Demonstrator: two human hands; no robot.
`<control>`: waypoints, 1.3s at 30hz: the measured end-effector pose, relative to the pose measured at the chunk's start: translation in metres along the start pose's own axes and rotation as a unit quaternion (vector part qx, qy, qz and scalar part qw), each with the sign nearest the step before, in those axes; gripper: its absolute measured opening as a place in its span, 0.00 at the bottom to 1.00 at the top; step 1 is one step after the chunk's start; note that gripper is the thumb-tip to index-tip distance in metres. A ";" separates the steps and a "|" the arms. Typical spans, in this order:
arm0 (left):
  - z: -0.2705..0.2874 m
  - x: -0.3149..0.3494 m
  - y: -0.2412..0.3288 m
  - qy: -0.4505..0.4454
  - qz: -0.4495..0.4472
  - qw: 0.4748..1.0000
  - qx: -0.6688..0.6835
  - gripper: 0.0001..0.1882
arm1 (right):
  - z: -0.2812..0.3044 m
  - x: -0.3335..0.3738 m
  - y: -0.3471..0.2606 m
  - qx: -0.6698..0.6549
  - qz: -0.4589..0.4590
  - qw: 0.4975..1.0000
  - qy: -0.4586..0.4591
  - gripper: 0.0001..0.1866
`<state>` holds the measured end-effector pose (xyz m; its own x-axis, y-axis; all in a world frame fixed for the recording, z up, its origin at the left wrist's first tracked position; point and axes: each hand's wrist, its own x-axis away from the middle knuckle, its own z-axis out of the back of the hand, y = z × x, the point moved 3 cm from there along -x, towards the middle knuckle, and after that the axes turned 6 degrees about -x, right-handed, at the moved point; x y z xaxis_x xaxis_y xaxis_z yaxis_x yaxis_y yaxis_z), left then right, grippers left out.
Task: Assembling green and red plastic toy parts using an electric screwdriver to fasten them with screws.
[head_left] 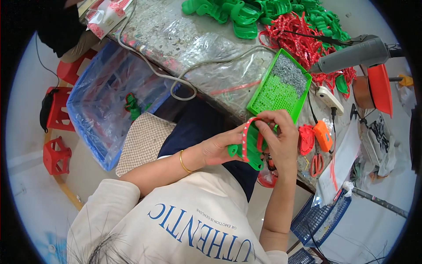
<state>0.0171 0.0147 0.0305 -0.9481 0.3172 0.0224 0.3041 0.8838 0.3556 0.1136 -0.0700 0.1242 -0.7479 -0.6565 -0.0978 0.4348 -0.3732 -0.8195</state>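
My left hand (218, 148) grips a green plastic sandal piece (252, 149) from below, a gold bangle on that wrist. My right hand (280, 136) pinches a red patterned strap (246, 132) that arches over the green piece, fingers curled on its top end. Both hands work close together above my lap, just in front of the table edge. Right behind them a green tray (281, 86) holds small grey metal bits and a studded green surface.
Piles of green pieces (237, 11) and red straps (299, 39) lie at the table's far side. A grey heat gun (351, 55) rests at the right. A blue crate (107, 101) lined with plastic and red stools (57, 132) stand at the left. Scissors (316, 163) lie at the right.
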 end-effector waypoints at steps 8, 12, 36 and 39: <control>-0.005 -0.001 0.005 0.026 -0.029 0.999 0.006 0.38 | 0.013 0.004 0.010 -0.111 -0.039 0.991 0.065 0.06; -0.006 0.000 0.010 0.033 -0.058 0.998 -0.020 0.41 | 0.018 0.019 0.019 -0.099 -0.106 0.988 0.052 0.08; -0.004 0.003 0.007 0.060 -0.041 0.996 -0.058 0.44 | 0.006 0.042 0.046 -0.099 -0.086 0.982 0.136 0.04; -0.004 0.004 0.007 0.063 -0.037 0.996 -0.059 0.45 | 0.006 0.043 0.050 -0.100 -0.102 0.983 0.118 0.05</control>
<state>0.0153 0.0203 0.0365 -0.9741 0.1995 0.1062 0.2260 0.8541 0.4684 0.1061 -0.1205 0.0827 -0.9152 -0.4020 -0.0297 0.1747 -0.3291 -0.9280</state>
